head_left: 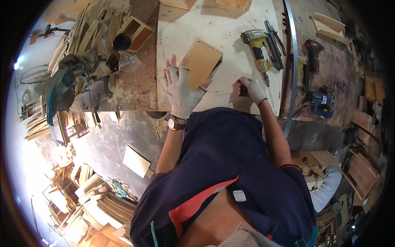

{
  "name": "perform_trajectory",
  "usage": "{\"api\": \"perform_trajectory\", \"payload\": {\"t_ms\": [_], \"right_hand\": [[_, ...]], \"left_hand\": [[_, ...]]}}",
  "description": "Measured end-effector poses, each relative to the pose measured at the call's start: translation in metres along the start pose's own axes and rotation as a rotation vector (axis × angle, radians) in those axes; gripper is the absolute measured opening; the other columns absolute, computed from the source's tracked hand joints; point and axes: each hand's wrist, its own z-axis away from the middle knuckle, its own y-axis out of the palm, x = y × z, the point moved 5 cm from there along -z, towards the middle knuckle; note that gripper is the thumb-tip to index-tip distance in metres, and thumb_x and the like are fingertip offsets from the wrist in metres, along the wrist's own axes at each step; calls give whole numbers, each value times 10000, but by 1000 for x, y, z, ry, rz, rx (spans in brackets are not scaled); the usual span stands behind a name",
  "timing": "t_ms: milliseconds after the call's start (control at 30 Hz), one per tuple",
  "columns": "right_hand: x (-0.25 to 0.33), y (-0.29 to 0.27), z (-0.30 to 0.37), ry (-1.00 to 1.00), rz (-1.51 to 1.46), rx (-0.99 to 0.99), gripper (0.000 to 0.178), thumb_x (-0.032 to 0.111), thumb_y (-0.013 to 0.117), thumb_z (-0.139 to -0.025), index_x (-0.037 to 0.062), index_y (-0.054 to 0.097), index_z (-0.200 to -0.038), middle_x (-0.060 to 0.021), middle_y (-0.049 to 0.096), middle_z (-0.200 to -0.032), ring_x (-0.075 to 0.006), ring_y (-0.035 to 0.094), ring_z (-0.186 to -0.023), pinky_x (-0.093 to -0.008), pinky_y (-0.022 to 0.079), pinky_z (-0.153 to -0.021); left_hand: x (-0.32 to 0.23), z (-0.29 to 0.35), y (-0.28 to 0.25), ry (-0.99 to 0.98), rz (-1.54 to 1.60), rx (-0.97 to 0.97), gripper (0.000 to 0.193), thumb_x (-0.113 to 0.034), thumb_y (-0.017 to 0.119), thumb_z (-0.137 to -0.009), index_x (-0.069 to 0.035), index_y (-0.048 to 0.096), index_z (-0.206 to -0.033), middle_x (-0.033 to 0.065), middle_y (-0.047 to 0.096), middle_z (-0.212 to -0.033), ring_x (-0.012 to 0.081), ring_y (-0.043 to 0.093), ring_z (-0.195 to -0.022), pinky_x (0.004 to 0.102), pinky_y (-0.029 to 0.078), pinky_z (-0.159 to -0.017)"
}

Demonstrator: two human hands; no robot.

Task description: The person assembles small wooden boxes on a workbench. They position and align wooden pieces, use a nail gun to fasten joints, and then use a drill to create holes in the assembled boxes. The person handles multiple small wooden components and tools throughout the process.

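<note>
A small wooden box [202, 62] lies tilted on the pale plywood board [173, 37] in front of me, a smooth face upward and a dark gap along its right edge. My left hand [181, 91], in a white glove with bare fingertips, is at the box's near left corner. Its fingers are stretched and spread, and the thumb reaches along the near end. My right hand [252, 91], gloved the same way, is right of the box and apart from it. Its fingers are curled together; whatever they hold is hidden. Beyond it lies a yellow-green nail gun [257, 47].
A miter saw [63, 88] stands at the left, near an open wooden box [133, 35]. Right of the board run a long metal straightedge [293, 53], a red drill [313, 53] and a blue power tool [321, 103]. Another person's grey sleeve [327, 187] shows at lower right.
</note>
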Motion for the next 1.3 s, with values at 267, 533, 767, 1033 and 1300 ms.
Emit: {"api": "perform_trajectory", "payload": {"t_ms": [267,533,767,1033,1300], "right_hand": [[-2,0,1,-18,-4,-22,391,374,638,-1061,-15,679,-1089,-73,631,-778,-197,676,-637,-360,594,-621],[1,2,1,10,-9,-16,392,375,633,-1065,-15,674,-1079,-67,626,-777,-190,667,-640,-359,594,-623],[3,4,3,7,-15,2,373,363,617,-1075,-6,666,-1095,-57,628,-772,-186,668,-636,-355,595,-620],[6,6,4,5,-21,9,364,358,624,-1071,-4,666,-1088,-59,634,-770,-186,671,-624,-354,595,-614],[3,3,1,12,-20,10,374,366,618,-1073,-5,666,-1093,-58,627,-768,-186,672,-632,-357,595,-621]], "left_hand": [[17,-21,14,11,-109,113,768,-415,845,-801,-89,579,-1442,213,575,-1334,403,553,-1238,510,448,-1053],[77,-51,7,-70,154,189,701,-388,811,-870,-123,575,-1475,155,599,-1345,346,592,-1242,453,496,-1033],[94,-59,7,-159,253,256,701,-344,799,-893,-133,553,-1514,136,604,-1336,305,608,-1271,408,485,-1059],[118,-64,15,-181,344,240,748,-460,817,-849,-198,570,-1504,109,623,-1308,330,632,-1255,451,511,-1013],[118,-65,14,-206,382,231,753,-445,815,-858,-175,559,-1513,111,610,-1320,317,618,-1272,435,497,-1033]]}}
